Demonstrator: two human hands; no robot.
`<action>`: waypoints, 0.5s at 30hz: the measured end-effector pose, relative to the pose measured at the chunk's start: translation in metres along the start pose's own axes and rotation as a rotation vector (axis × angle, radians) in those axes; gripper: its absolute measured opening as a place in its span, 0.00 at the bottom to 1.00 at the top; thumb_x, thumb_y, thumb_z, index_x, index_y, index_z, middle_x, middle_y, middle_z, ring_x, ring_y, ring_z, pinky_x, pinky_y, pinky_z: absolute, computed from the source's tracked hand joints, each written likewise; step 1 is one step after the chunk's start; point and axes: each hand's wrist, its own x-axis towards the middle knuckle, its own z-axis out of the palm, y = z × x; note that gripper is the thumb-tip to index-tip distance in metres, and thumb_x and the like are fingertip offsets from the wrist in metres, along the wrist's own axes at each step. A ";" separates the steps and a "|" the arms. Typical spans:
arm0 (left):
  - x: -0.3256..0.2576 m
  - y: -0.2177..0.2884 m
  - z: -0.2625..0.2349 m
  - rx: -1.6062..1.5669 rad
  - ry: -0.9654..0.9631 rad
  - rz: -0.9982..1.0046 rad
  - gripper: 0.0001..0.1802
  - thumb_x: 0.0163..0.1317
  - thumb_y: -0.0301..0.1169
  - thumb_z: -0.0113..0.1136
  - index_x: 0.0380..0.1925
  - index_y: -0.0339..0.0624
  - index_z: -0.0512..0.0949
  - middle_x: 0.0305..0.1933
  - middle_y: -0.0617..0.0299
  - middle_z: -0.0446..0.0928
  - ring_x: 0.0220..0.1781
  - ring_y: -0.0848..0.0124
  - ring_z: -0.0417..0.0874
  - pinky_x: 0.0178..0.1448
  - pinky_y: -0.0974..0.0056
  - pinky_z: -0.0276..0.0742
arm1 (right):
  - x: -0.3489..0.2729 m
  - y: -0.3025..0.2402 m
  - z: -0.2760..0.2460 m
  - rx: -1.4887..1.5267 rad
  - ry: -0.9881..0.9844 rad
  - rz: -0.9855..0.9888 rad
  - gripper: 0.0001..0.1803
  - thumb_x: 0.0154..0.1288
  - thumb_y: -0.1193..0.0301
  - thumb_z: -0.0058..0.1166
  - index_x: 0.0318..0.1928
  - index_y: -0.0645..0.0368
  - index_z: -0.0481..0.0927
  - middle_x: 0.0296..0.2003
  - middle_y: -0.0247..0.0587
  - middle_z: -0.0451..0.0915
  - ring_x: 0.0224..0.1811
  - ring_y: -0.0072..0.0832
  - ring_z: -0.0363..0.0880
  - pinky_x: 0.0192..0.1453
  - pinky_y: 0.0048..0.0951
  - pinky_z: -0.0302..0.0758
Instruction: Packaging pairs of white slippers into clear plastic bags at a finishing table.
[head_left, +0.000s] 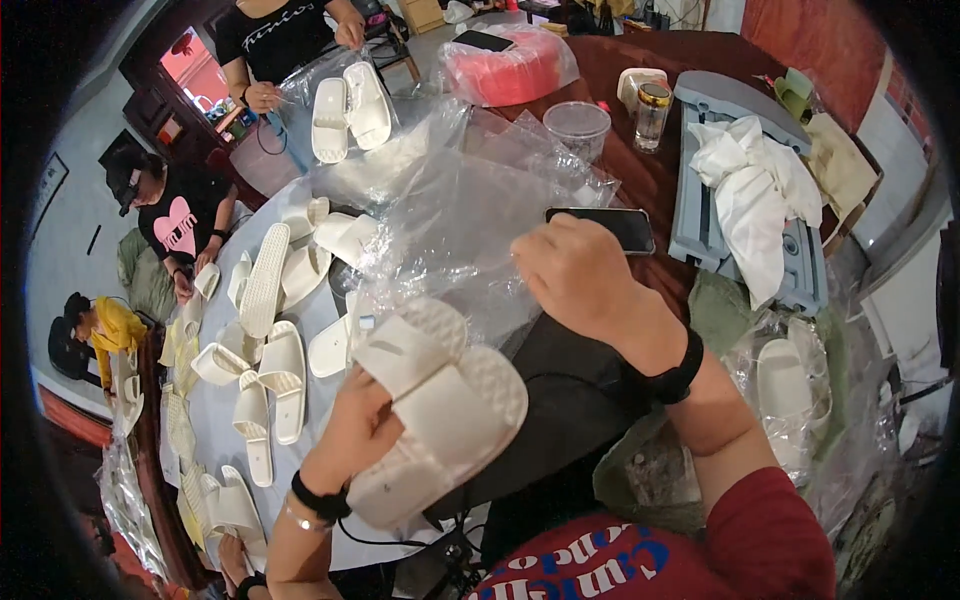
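Observation:
My left hand [345, 425] grips a pair of white slide slippers [455, 405], with its fingers inside the strap area of the nearer-left one. The two slippers lie against each other, tilted over the table's near edge. My right hand [575, 275] is closed, its fingers curled down at the edge of a pile of clear plastic bags [450, 215]. Whatever its fingertips hold, if anything, is hidden. Just beyond that hand lies a black phone [615, 230].
Loose white slippers [265, 280] cover the left of the table. Across it, a person holds a bagged pair [350, 110]; other people sit at left. A pink roll [510, 65], plastic tub [577, 128], glass jar [652, 115] and grey-blue case [690, 180] stand further right.

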 end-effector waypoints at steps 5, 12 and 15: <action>-0.038 0.021 0.003 -0.444 -0.063 -0.157 0.21 0.59 0.24 0.60 0.54 0.38 0.79 0.62 0.47 0.73 0.68 0.52 0.70 0.69 0.57 0.65 | 0.003 -0.001 0.000 0.009 0.024 0.022 0.07 0.51 0.76 0.59 0.32 0.58 0.77 0.28 0.41 0.75 0.34 0.40 0.75 0.38 0.39 0.74; -0.064 0.015 0.002 -0.619 0.148 -0.415 0.21 0.61 0.24 0.59 0.56 0.36 0.78 0.62 0.53 0.74 0.65 0.62 0.74 0.66 0.60 0.68 | 0.002 -0.050 -0.031 0.196 0.197 -0.195 0.09 0.48 0.73 0.59 0.30 0.58 0.74 0.27 0.38 0.72 0.31 0.36 0.74 0.33 0.34 0.75; -0.064 0.015 0.000 -0.701 0.198 -0.410 0.21 0.62 0.24 0.59 0.57 0.35 0.77 0.61 0.56 0.75 0.63 0.67 0.75 0.65 0.62 0.69 | -0.017 -0.078 -0.028 0.346 -0.025 -0.391 0.10 0.48 0.71 0.58 0.32 0.59 0.75 0.27 0.35 0.72 0.31 0.34 0.75 0.30 0.31 0.74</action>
